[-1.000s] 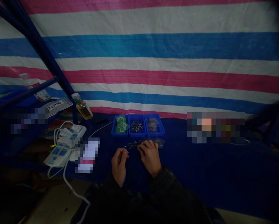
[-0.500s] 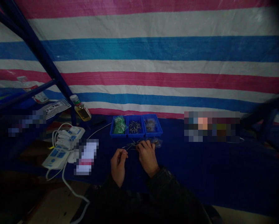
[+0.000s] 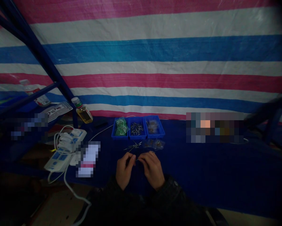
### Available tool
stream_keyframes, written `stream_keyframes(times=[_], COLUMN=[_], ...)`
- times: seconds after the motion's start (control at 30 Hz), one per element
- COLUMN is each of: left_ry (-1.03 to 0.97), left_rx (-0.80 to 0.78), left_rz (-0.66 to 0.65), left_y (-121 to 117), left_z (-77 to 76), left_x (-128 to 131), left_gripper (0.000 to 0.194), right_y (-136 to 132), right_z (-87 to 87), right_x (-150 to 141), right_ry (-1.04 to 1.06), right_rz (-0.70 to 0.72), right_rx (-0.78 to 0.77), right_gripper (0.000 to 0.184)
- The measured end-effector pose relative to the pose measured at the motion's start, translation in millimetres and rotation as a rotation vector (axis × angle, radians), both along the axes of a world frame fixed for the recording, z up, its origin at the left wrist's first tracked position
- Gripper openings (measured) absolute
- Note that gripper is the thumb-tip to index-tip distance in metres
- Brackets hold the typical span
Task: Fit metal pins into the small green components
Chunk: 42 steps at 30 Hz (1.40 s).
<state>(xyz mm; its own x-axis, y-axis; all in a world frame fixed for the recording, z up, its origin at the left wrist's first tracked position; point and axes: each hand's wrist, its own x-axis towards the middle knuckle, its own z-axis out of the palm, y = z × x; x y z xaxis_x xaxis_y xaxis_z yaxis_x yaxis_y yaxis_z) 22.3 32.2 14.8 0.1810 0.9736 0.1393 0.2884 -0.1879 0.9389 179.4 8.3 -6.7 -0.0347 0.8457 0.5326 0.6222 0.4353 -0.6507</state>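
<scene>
Close together over the front of the table, my left hand [image 3: 124, 171] and my right hand [image 3: 153, 169] both have their fingers pinched. A thin rod-like sliver [image 3: 137, 159] shows at the tips of my right fingers, pointing towards my left thumb. What my left fingers hold, if anything, is hidden. Just beyond the hands lies a loose pile of thin metal rods [image 3: 134, 146]. Clear plastic packets [image 3: 155, 144] are to its right. Behind them stand three joined blue bins [image 3: 138, 137], with green packets [image 3: 121, 126], short metal rods [image 3: 136, 128] and clear packets [image 3: 152, 125].
On the left are a white power strip [image 3: 65, 150] with plugs and cables, a blurred-out phone-like slab [image 3: 89, 158] and a bottle of yellow liquid [image 3: 83, 112]. A blue metal frame [image 3: 48, 69] rises there. A striped tarp [image 3: 155, 50] hangs behind the table.
My right hand has drawn back from the rod pile towards me, with a thin sliver at its fingertips. My left hand has shifted slightly right and nearer, so the fingertips almost meet.
</scene>
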Motion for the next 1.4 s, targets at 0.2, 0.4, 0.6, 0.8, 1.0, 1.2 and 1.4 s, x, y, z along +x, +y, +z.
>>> stream_keyframes(times=[0.2, 0.4, 0.6, 0.8, 1.0, 1.2, 1.4], left_ry=[0.0, 0.018, -0.009, -0.004, -0.006, -0.021, -0.012], left_rx=[-0.028, -0.03, -0.046, -0.044, -0.036, -0.051, -0.032], left_rz=[-0.061, -0.109, -0.088, -0.138, -0.095, -0.092, -0.069], left_y=[-1.4, -2.8, -2.7, -2.7, -2.2, -2.4, -3.0], left_z=[0.5, -0.7, 3.8, 3.5, 2.6, 2.6, 0.4], left_x=[0.3, 0.0, -0.7, -2.1, -1.9, -1.8, -1.5], left_gripper=[0.027, 0.028, 0.031, 0.033, 0.038, 0.033, 0.035], right_y=[-1.1, -1.6, -0.5, -0.5, -2.4, -0.8, -1.5], right_z=[4.1, 7.0, 8.6, 6.8, 7.5, 6.2, 7.8], right_x=[1.9, 2.1, 0.9, 0.5, -0.7, -0.5, 0.2], right_ry=[0.147, 0.206, 0.204, 0.221, 0.224, 0.23, 0.235], right_rz=[0.015, -0.021, 0.021, 0.052, 0.074, 0.055, 0.062], right_rx=[0.079, 0.069, 0.041, -0.019, -0.016, -0.02, -0.044], right_gripper=[0.02, 0.015, 0.018, 0.018, 0.017, 0.02, 0.014])
